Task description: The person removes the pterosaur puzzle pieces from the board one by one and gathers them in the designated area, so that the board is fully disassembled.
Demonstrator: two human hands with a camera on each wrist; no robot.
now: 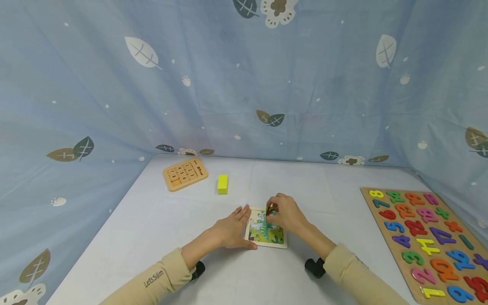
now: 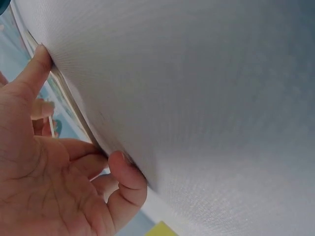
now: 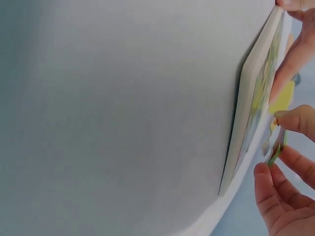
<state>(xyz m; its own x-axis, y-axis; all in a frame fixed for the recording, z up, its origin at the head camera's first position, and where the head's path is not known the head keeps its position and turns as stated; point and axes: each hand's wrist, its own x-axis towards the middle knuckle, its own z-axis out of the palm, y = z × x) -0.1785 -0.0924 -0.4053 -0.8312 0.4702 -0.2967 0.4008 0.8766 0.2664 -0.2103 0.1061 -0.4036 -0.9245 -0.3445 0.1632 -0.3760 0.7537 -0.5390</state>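
Note:
A small square jigsaw puzzle (image 1: 272, 245) with a pale wooden frame lies on the table, its picture showing a green dinosaur. Along its left side my left hand (image 1: 230, 231) is spread, the thumb touching the near corner and the fingers at the far one. My right hand (image 1: 287, 214) pinches a puzzle piece (image 3: 278, 149) between thumb and fingertips over the board's far right corner. In the right wrist view the piece is tilted and apart from the board. My fingers partly hide that corner in the head view.
A yellow block (image 1: 223, 184) stands beyond the puzzle. Farther left lies a wooden number slide puzzle (image 1: 202, 169). A large board of coloured numbers (image 1: 396, 250) covers the right side. A patterned blue curtain (image 1: 228, 84) hangs behind the white table (image 1: 324, 190).

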